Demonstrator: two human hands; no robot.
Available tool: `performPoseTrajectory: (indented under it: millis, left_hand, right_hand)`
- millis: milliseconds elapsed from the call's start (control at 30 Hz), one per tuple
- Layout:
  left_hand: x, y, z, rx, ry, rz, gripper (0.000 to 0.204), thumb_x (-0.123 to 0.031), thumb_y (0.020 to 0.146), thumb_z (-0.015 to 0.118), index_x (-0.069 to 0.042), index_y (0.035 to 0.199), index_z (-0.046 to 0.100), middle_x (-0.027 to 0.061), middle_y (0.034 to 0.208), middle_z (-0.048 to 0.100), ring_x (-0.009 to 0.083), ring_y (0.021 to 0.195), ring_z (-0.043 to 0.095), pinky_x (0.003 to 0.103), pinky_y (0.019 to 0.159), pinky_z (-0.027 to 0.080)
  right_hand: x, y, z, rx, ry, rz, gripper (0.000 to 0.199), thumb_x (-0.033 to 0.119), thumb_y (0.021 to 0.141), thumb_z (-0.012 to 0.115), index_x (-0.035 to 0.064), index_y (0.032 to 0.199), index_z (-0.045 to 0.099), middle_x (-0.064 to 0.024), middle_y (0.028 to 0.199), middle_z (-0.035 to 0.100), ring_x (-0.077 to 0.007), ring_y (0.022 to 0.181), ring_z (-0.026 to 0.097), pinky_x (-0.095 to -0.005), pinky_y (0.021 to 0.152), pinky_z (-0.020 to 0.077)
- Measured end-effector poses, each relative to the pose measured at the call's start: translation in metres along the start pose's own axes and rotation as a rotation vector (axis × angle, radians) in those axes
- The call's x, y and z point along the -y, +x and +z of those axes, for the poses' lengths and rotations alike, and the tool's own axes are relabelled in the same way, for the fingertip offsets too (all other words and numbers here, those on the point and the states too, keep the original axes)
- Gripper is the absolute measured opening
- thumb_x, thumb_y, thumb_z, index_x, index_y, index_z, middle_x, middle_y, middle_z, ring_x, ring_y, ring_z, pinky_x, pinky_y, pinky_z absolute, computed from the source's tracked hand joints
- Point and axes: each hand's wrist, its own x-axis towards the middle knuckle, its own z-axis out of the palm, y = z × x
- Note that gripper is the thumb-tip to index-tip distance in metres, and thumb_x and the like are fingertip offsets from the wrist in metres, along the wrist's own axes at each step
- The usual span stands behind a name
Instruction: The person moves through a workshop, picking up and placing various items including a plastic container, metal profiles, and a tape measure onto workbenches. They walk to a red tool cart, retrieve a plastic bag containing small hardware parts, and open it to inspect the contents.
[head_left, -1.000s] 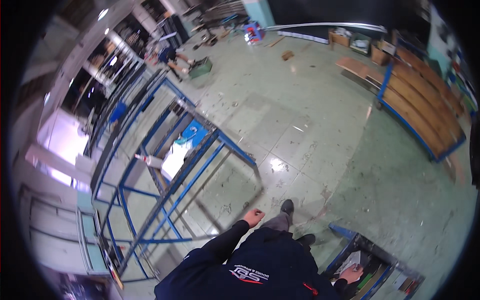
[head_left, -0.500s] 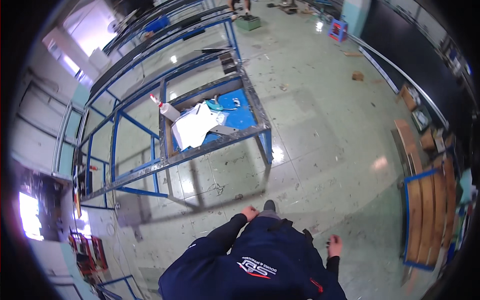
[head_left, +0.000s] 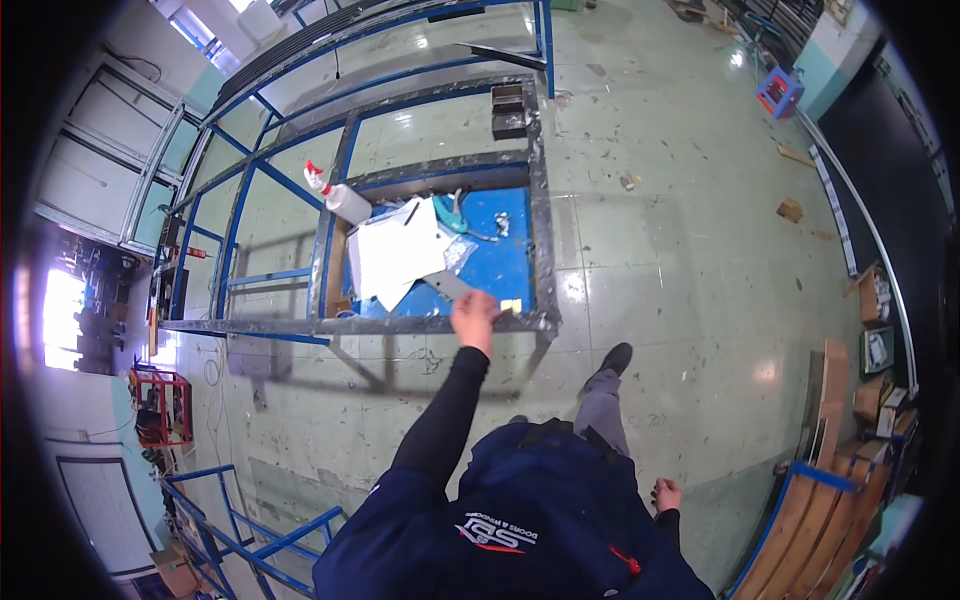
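Note:
My left hand (head_left: 475, 318) reaches over the near rail of a blue metal frame table (head_left: 400, 326), its fingers curled. It overlaps the right end of a flat grey metal plate (head_left: 447, 284); whether it grips the plate is hidden. Beside its fingers lies a small pale yellow piece (head_left: 511, 305). White paper sheets (head_left: 395, 255), a teal-handled tool (head_left: 450, 214) and a clear plastic bag (head_left: 459, 253) share the blue tray bottom (head_left: 513, 258). A white spray bottle with a red head (head_left: 345, 202) leans at the tray's left. My right hand (head_left: 666, 495) hangs low at my side, fingers curled, contents not visible.
A dark divided box (head_left: 508, 112) sits on the frame's far right. Wooden slats in a blue frame (head_left: 815, 525) stand at the lower right, and another blue frame (head_left: 250, 545) at the lower left. A blue-and-red stool (head_left: 779, 92) is far right. Scraps dot the floor.
My left hand has gone from beside my body forward to the tray's near edge. The table appears closer, and one foot has stepped ahead. My right hand stays low at my side.

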Motion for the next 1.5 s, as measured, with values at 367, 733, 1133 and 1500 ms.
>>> performPoseTrajectory:
  millis: [367,733,1133,1500]
  left_hand:
    - [-0.027,0.166,-0.073,-0.633,0.035,-0.26,0.068,-0.05,0.09,0.061,-0.008,0.141,0.044,0.0118,0.141,0.048,0.0311,0.122,0.047,0.056,0.1,0.037]
    - [-0.013,0.242,-0.13,-0.609,-0.439,-0.164,0.059,-0.051,0.098,0.041,-0.009,0.139,0.048,0.0092,0.138,0.055,0.0313,0.125,0.053,0.049,0.102,0.042]
    - [-0.16,0.218,-0.034,-1.084,0.31,0.234,0.043,-0.028,0.096,0.059,0.01,0.117,0.061,0.0236,0.11,0.067,0.0316,0.097,0.066,0.045,0.084,0.055]
    - [-0.382,0.006,0.1,-1.486,0.831,1.008,0.033,-0.014,0.098,0.059,0.011,0.119,0.056,0.015,0.112,0.066,0.0204,0.096,0.06,0.035,0.089,0.047]
  right_hand:
    - [0.245,0.19,-0.076,-0.007,-0.086,-0.093,0.021,0.023,0.087,0.064,0.0058,0.098,0.061,-0.0026,0.075,0.061,-0.0148,0.06,0.059,-0.0307,0.05,0.0441]
    - [0.564,0.252,0.03,0.047,-0.376,-0.501,0.042,0.029,0.084,0.067,-0.0034,0.111,0.067,-0.0179,0.103,0.071,-0.0261,0.089,0.068,-0.0359,0.08,0.0538]
    - [0.763,0.204,0.224,0.473,-0.824,-0.822,0.038,0.032,0.089,0.067,0.0014,0.112,0.065,-0.0111,0.097,0.07,-0.0205,0.086,0.067,-0.0337,0.077,0.0523]
    - [0.91,0.269,0.297,0.469,-0.914,-0.652,0.031,0.03,0.092,0.061,0.0068,0.114,0.062,-0.0031,0.09,0.065,-0.0126,0.074,0.061,-0.0287,0.061,0.0465]
